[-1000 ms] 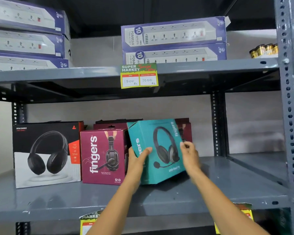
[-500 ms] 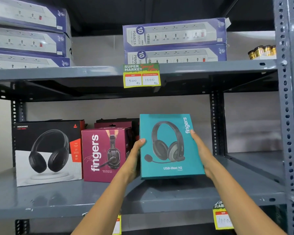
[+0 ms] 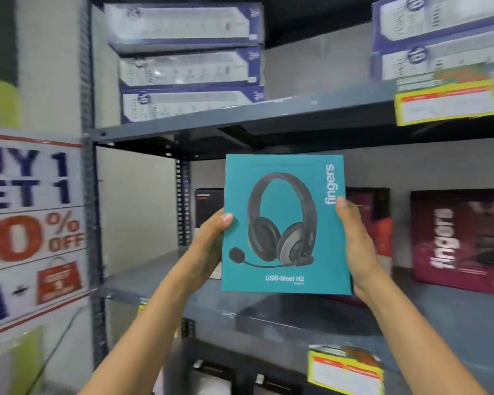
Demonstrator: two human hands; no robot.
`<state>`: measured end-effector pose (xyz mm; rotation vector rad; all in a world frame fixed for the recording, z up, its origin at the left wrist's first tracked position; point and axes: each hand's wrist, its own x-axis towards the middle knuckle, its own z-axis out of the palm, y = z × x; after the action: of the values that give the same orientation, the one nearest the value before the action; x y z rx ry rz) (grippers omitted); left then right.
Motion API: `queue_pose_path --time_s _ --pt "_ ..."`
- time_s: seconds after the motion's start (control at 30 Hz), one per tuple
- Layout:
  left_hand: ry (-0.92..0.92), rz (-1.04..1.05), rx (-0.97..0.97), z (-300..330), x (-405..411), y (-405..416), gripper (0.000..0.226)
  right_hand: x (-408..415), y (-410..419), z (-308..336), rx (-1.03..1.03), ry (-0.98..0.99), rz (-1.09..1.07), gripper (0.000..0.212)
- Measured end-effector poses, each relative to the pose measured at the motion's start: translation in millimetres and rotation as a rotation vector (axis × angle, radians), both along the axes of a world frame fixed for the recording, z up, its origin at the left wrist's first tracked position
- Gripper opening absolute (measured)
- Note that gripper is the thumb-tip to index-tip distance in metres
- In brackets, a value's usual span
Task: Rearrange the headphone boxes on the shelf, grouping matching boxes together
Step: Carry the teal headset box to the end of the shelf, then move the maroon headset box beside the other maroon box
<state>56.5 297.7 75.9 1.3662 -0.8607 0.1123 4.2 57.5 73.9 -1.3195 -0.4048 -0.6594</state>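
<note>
Head view: my left hand (image 3: 208, 246) and right hand (image 3: 357, 246) clasp the teal box (image 3: 285, 223), upright above the shelf (image 3: 411, 317).
Only edge pressure secures it; a slip risks striking the maroon box (image 3: 462, 240) at 3 o'clock.

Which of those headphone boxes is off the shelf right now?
The teal box, held upright between the left hand and right hand. The maroon box at right stands on the shelf.

Grey slotted-steel shelving rack (image 3: 92, 195) in front of a plain beige wall (image 3: 143, 201). Left of the rack there's a big sale poster (image 3: 32, 223), blurry, reading "50% OFF". Yellow price tag (image 3: 448, 104) clipped on the rack's upper shelf edge, another one (image 3: 345, 372) lower down.
</note>
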Motion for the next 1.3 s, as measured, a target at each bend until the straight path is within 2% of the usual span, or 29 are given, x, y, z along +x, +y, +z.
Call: queue_pose_path --time_s 0.1,0.2,0.4,0.53,0.73,0.9,0.97,1.03,1.13,1.23,1.3 --pt "0.013 0.065 -0.003 -3.4 19.6 67.3 0.071 41.7 65.2 -3.4 -0.035 0.018 0.058 0.067" --pt "0.039 0.101 -0.008 -7.6 37.9 121.9 0.063 76.1 119.1 -6.9 -0.044 0.012 0.102 0.072" --pt "0.063 0.137 -0.088 -23.3 69.8 199.9 0.040 138.2 199.2 -25.6 -0.159 0.106 0.192 0.047" --pt "0.083 0.274 -0.111 -46.4 99.6 226.0 0.040 167.8 232.2 -40.3 -0.240 0.125 0.091 0.024" --pt "0.128 0.456 -0.054 -70.3 133.3 240.8 0.039 187.9 254.7 -47.3 -0.352 0.069 -0.108 0.021" --pt "0.117 0.532 -0.080 -68.3 138.2 231.9 0.038 187.3 257.1 -45.4 -0.280 0.058 -0.254 0.032" --pt "0.019 0.770 -0.126 -66.9 130.0 216.5 0.045 173.5 241.5 -42.0 -0.217 -0.005 -0.360 0.032" --pt "-0.203 1.036 -0.194 -59.5 113.8 198.6 0.048 154.1 220.5 -30.7 -0.126 -0.147 -0.428 0.029" --pt "-0.424 0.940 -0.274 -36.4 91.1 133.6 0.048 116.6 158.9 -7.9 -0.066 -0.333 -0.598 0.023" --pt "-0.469 0.723 -0.221 -18.3 78.0 54.4 0.046 79.3 92.5 12.0 -0.073 -0.397 -0.788 0.021" --pt "-0.427 0.601 -0.168 -15.5 73.4 2.4 0.048 58.4 48.1 19.8 -0.073 -0.403 -0.908 0.021"
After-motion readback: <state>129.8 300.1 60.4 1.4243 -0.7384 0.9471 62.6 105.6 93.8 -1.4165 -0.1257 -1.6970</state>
